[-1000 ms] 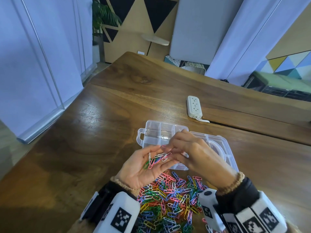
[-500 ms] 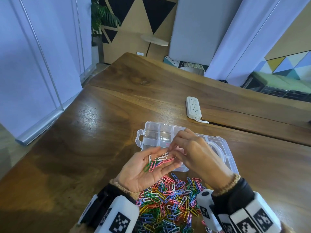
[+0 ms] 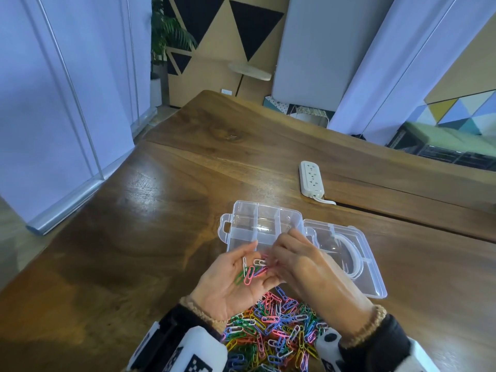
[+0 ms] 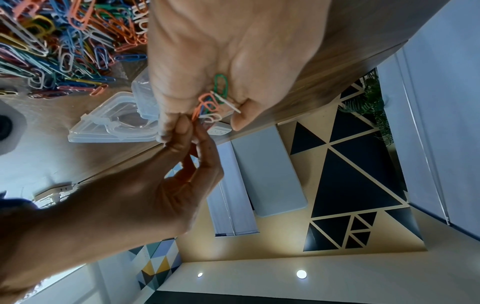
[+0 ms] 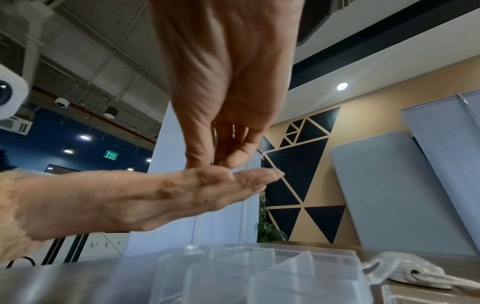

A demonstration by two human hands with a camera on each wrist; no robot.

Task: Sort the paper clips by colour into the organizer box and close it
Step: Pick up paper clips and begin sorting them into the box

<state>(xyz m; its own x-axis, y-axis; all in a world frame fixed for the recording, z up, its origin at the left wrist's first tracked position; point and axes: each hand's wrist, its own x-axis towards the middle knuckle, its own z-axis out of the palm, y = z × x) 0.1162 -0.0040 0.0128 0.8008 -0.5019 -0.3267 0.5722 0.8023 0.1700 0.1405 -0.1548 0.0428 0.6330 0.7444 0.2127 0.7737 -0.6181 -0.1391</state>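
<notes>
Picking clips out of the palm, box open & compartments look empty

Left hand [image 3: 230,285] is palm-up w/ fingers nearly flat, cupping a few clips [image 3: 252,271] (green, pink, white) just in front of the clear box [image 3: 264,228]. Right hand [image 3: 316,275] has fingers [image 4: 205,142] pinched together at those clips; can't tell which one it has. Main pile [image 3: 271,336] sits on the tabletop [image 3: 134,251] near the wrists. Risk: clips hook into each other, so lifting one prob drags a wrong colour along, or spills some off the flat palm, maybe into the wrong compartment. The box's lid [image 3: 346,259] lies open to the right.
</notes>
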